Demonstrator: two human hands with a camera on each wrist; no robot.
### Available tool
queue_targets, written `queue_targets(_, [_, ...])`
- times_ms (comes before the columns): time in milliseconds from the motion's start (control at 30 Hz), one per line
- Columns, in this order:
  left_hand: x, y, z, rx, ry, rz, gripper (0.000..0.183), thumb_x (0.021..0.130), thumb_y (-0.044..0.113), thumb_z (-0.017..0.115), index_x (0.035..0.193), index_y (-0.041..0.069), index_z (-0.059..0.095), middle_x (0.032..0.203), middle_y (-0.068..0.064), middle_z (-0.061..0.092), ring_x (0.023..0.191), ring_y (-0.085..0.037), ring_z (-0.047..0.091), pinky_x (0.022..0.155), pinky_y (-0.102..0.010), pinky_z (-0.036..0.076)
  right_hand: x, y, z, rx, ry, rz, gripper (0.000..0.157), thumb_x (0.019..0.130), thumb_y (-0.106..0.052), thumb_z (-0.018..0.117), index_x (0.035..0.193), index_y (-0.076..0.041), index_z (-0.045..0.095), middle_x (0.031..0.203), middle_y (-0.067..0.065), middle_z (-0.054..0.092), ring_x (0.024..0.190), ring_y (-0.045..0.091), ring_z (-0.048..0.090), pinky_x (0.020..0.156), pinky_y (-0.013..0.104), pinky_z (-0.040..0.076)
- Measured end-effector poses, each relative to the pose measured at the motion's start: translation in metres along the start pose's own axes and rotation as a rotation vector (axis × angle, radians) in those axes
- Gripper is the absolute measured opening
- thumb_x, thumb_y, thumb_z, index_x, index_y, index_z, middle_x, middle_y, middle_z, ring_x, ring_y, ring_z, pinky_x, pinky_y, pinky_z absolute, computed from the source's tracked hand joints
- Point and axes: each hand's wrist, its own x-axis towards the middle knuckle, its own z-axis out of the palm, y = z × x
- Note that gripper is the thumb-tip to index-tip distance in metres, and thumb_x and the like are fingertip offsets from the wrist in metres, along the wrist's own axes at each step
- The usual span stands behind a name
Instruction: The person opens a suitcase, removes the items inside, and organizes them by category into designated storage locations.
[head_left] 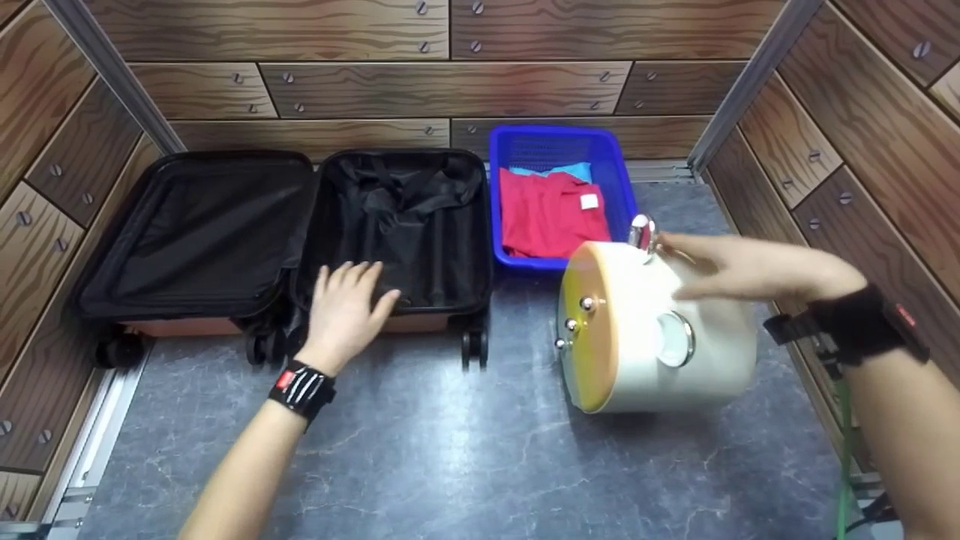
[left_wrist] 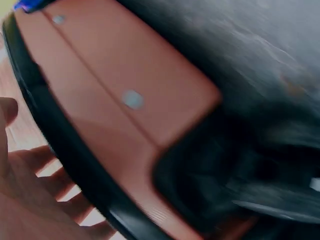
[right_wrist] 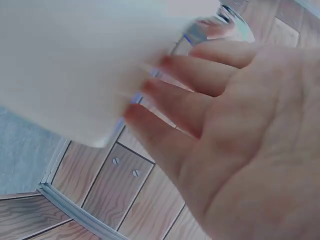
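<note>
An opened suitcase [head_left: 401, 225] with a black lining lies with both halves spread, and its copper-coloured shell [left_wrist: 110, 85] shows in the left wrist view. My left hand [head_left: 345, 315] is over the front rim of its right half, fingers spread and holding nothing. To the right is a white, drum-shaped object [head_left: 705, 352] with an orange-yellow face, small chrome knobs and a chrome ring on its side. My right hand [head_left: 757, 266] is at its upper side, fingers extended near the chrome loop [head_left: 643, 232] on top. In the right wrist view the fingertips meet the white surface.
A blue plastic basket [head_left: 626, 180] behind the drum-shaped object holds a folded red cloth [head_left: 555, 214] and a light-blue cloth [head_left: 574, 171]. Wood-patterned walls [head_left: 450, 90] enclose the grey marbled floor [head_left: 450, 450]. A green cable [head_left: 845, 450] hangs by my right arm.
</note>
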Motion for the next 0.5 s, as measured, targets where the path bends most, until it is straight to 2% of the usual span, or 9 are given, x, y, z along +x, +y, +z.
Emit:
queue_targets(167, [-0.005,-0.024,0.002,-0.014,-0.022,-0.095,0.072,0.105,0.061,0.037,0.151,0.008,0.051,0.149,-0.019,0.052,0.145,-0.042,0.035,0.121,-0.063,0.009,0.017,-0.011,-0.012,-0.064,0.131,0.056,0.085,0.099,-0.057,0.058,0.159,-0.004,0.031,0.147,0.022,0.053,0.134,0.042,0.051,0.106,0.066,0.04])
queue_targets(267, [-0.007,-0.031,0.004,-0.028,-0.028,-0.122,0.075,0.105,0.064,0.031,0.152,0.009,0.05,0.15,-0.02,0.05,0.145,-0.043,0.033,0.121,-0.062,0.007,0.032,-0.02,-0.013,-0.134,0.192,0.072,0.081,0.099,-0.055,0.06,0.156,-0.001,0.039,0.129,0.02,0.067,0.119,0.037,0.062,0.099,0.062,0.047])
queue_targets(333, [-0.008,-0.033,0.005,-0.03,-0.03,-0.128,0.075,0.105,0.064,0.03,0.152,0.009,0.05,0.151,-0.02,0.05,0.146,-0.042,0.033,0.122,-0.062,0.006,0.041,-0.026,-0.012,-0.197,0.225,0.07,0.073,0.098,-0.05,0.064,0.15,-0.001,0.048,0.118,0.015,0.071,0.109,0.032,0.066,0.093,0.057,0.051])
queue_targets(433, [-0.008,-0.032,0.006,-0.025,-0.033,-0.13,0.074,0.105,0.064,0.029,0.152,0.01,0.05,0.151,-0.02,0.049,0.146,-0.041,0.033,0.122,-0.062,0.006,0.05,-0.033,-0.01,-0.276,0.271,0.057,0.047,0.095,-0.039,0.069,0.126,-0.005,0.068,0.097,0.008,0.072,0.089,0.026,0.065,0.078,0.047,0.052])
queue_targets(500, [-0.008,-0.032,0.006,-0.021,-0.03,-0.131,0.074,0.105,0.064,0.029,0.152,0.01,0.05,0.151,-0.019,0.05,0.146,-0.041,0.033,0.121,-0.062,0.006,0.054,-0.037,-0.009,-0.293,0.298,0.059,0.03,0.091,-0.033,0.071,0.108,-0.008,0.072,0.086,0.005,0.068,0.079,0.024,0.06,0.069,0.042,0.049])
